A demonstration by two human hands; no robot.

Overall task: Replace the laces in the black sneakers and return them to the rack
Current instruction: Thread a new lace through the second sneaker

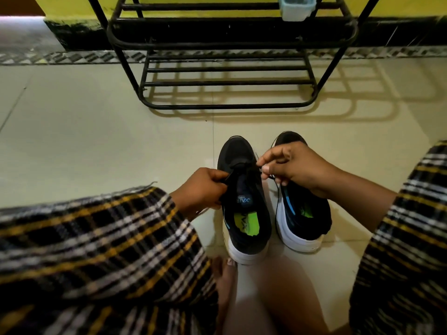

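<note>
Two black sneakers with white soles stand side by side on the tiled floor, toes pointing away from me. The left sneaker (238, 155) has a green insole. My left hand (202, 188) pinches the edge of its eyelet flap and tongue. My right hand (294, 165) pinches a thin black lace (277, 204) just above the left sneaker's throat; the lace trails down between the shoes. The right sneaker (303, 213) lies partly under my right hand. A black metal shoe rack (229, 83) stands beyond the shoes, with nothing on its lower shelf.
A pale blue plastic container (297, 8) sits on an upper rack shelf at the top right. A yellow wall with a black skirting runs behind the rack. My checked sleeves and bare feet (227, 274) fill the near edge.
</note>
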